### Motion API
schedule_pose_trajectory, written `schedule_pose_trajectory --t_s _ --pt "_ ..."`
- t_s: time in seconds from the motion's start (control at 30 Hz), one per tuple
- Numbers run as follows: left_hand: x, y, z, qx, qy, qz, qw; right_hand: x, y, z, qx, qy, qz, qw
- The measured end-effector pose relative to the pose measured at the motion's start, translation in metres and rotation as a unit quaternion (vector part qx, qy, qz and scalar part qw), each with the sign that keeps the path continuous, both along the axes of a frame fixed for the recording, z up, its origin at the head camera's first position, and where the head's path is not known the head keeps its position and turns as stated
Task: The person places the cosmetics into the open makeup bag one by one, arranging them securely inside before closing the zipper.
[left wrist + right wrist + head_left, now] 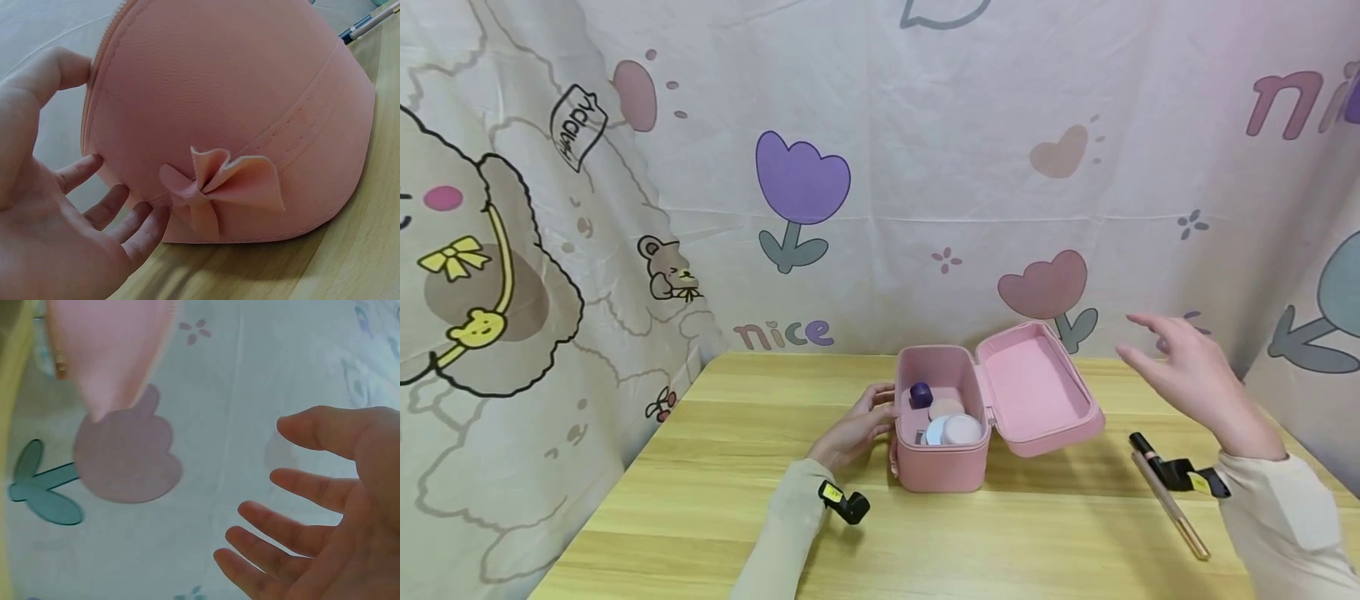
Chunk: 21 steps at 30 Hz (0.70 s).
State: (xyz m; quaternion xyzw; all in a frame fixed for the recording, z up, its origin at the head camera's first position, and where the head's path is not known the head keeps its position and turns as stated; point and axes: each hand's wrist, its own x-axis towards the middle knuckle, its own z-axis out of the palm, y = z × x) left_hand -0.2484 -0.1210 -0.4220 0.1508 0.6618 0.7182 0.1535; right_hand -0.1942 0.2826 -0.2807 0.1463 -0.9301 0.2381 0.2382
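A pink cosmetic case stands on the table with its lid swung out to the right. Inside lie a dark purple small item, a beige round item and a round pale compact. My left hand rests its fingertips against the left side of the case. In the left wrist view its thumb meets the zipper edge, and the fingers are near a pink bow. My right hand is raised in the air right of the lid, fingers spread and holding nothing.
On the right of the wooden table lie a black-and-pink tube and a slim pencil-like stick with a gold end, below the right wrist. A patterned cloth hangs behind the table and along its sides.
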Motion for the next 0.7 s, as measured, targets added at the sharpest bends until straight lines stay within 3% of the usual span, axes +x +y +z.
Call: schedule_pose_trajectory --t_s 0.37,0.7 --pt "0.002 0.000 0.000 -0.008 0.002 0.003 1.0000 -0.004 0.020 -0.043 -0.013 -0.078 -0.027 0.996" --pt "0.000 0.000 -0.001 -0.007 0.005 0.005 1.0000 -0.012 0.036 -0.056 -0.004 -0.128 -0.035 0.991"
